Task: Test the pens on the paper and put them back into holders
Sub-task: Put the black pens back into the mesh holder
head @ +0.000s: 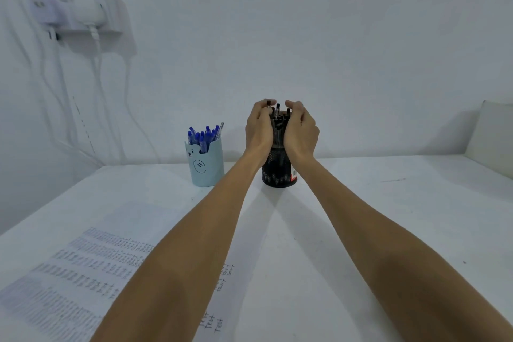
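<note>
As left hand point(259, 128) and right hand point(302, 128) are gripping black pens point(278, 119) in mesh holder point(279, 175), selection is probably starting, needing one singled out.

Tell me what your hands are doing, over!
Status: left hand and right hand grip the black pens in the black holder. Beside it, blue pens sit in the blue holder. Nearer, paper; nothing blocking.
</note>
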Available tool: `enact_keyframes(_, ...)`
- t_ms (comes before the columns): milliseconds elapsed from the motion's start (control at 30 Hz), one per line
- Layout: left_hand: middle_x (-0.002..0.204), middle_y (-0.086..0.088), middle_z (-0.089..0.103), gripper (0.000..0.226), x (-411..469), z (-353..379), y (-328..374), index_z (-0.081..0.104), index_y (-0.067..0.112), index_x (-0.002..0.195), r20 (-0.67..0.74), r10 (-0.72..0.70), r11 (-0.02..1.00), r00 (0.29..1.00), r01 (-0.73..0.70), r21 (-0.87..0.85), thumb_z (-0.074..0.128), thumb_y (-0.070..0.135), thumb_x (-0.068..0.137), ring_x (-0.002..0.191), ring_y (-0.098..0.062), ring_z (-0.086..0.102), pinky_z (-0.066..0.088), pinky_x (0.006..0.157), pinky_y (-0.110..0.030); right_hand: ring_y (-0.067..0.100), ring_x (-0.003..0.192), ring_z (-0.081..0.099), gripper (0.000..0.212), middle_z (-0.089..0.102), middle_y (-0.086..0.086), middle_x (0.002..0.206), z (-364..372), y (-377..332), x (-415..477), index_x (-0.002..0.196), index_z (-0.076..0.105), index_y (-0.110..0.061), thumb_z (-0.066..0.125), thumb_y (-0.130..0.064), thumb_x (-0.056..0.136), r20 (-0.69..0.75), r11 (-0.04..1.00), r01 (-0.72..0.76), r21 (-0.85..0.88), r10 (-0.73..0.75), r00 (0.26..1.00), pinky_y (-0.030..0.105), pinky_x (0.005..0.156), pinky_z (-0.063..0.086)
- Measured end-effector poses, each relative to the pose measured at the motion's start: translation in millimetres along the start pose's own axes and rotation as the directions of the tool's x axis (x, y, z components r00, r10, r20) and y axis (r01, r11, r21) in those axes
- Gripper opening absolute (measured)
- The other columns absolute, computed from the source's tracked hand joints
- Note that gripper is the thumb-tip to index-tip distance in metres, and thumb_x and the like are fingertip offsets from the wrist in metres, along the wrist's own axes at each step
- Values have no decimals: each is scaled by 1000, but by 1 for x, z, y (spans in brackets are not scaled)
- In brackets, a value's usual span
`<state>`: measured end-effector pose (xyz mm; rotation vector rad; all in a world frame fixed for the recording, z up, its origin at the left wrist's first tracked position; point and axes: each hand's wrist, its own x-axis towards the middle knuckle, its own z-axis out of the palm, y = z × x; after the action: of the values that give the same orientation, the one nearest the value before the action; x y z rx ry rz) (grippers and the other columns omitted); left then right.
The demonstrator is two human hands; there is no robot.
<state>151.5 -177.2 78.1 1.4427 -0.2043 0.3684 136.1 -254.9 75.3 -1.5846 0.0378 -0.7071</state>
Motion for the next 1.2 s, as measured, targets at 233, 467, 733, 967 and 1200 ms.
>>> enact_keyframes(233, 117, 16, 75, 36, -1, -3, 11, 73, 29, 122, 17, 184, 980, 983, -184, 70, 42, 43, 110, 114, -11, 68, 52, 106, -39, 9, 100, 66, 45, 72, -12, 102, -3, -1, 2, 110, 70, -23, 30, -43, 106, -45, 999, -2, 37, 4, 999, 36, 99, 50)
enact_keyframes(467, 96, 8, 77, 38, -5, -1, -4, 79, 15, 107, -20, 324, 904, 946, -303, 302, 46, 33, 111, 94, -9, 71, 57, 93, -33, 8, 91, 65, 47, 69, -9, 93, -3, 3, -4, 110, 65, -19, 31, -51, 106, -35, 1000, 9, 7, -9, 999, 34, 89, 52)
enact_keyframes(733, 104, 6, 67, 44, -7, -2, 8, 68, 16, 112, 4, 52, 969, 999, -52, 240, 34, 44, 112, 105, -16, 62, 51, 95, -35, 18, 90, 58, 56, 59, -9, 87, -5, 10, -27, 79, 55, -37, 19, -74, 98, 37, 950, -292, 107, 289, 956, 35, 88, 44)
enact_keyframes(967, 93, 8, 72, 34, -3, -29, -1, 71, 12, 100, -244, 192, 959, 951, -129, 253, 48, 35, 111, 82, -6, 62, 49, 79, -24, 13, 79, 58, 73, 63, 0, 84, 27, 10, -33, 93, 66, -12, 17, -65, 103, 79, 951, -274, 145, 265, 961, 35, 84, 46)
enact_keyframes(1200, 94, 6, 70, 40, 8, -49, 6, 74, 11, 101, -220, 219, 930, 950, -135, 343, 42, 32, 113, 86, -8, 62, 48, 81, -17, 15, 89, 59, 63, 62, -3, 94, 56, 13, -29, 94, 63, -19, 17, -61, 105, 98, 929, -318, 188, 304, 948, 38, 90, 45)
